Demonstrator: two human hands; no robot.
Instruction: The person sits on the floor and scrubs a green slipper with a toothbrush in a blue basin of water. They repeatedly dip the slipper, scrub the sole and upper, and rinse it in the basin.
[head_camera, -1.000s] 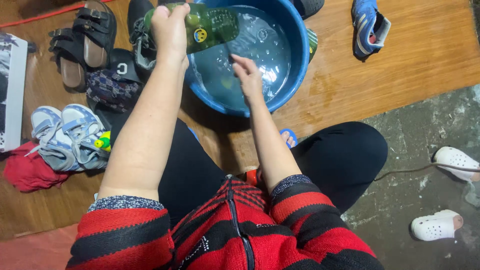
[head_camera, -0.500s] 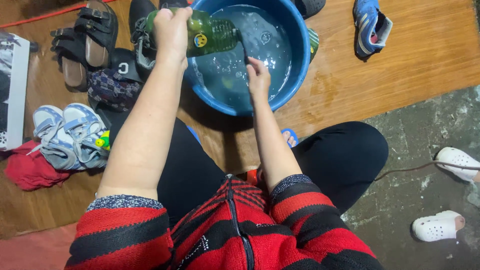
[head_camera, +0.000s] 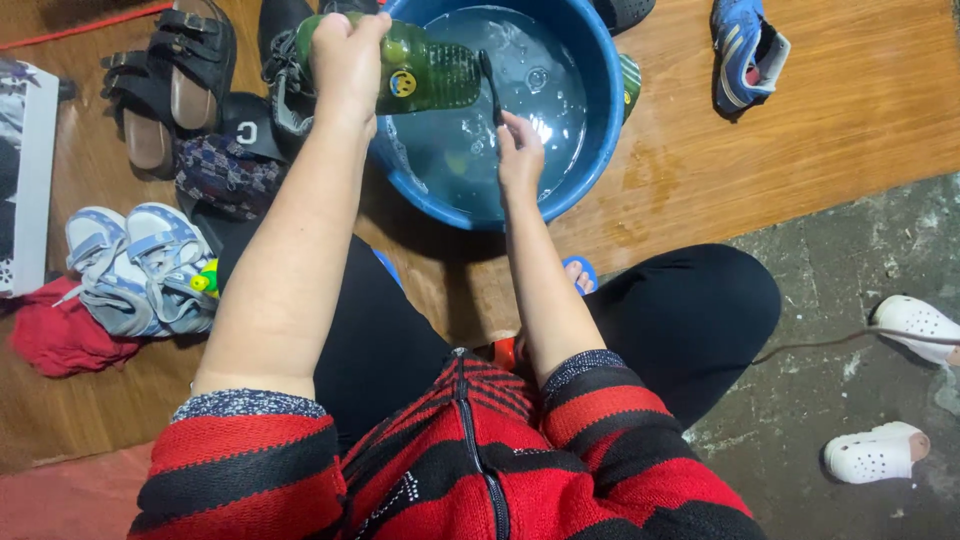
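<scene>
Left hand (head_camera: 348, 62): closed around a green bottle (head_camera: 425, 75), held on its side over the 9 o'clock rim of the basin.
Green bottle: translucent, with a yellow round sticker on its body; its far end points toward 3 o'clock, above the water.
Right hand (head_camera: 520, 155): closed on the handle of a dark brush (head_camera: 490, 85); the brush stands upright, head toward 12 o'clock, just beside the bottle's far end.
Blue basin (head_camera: 590, 150): round, on the wooden floor (head_camera: 850, 110), holding clear water with bubbles; both hands are over it.
Arms: bare forearms, sleeves red and black striped, pushed up past the elbows.
Legs: black trousers, knees spread to either side of the basin, at 6 o'clock from it.
Blue sports shoe (head_camera: 745, 50): on the floor, at 2 o'clock from the basin, well apart.
Sandals (head_camera: 165, 85): black and brown pair, at 9 o'clock from the basin.
Light blue sneakers (head_camera: 135, 265): small pair, at 8 o'clock, beside a red cloth (head_camera: 50, 335).
White clogs (head_camera: 875, 452): two, on the grey concrete at 4 o'clock.
</scene>
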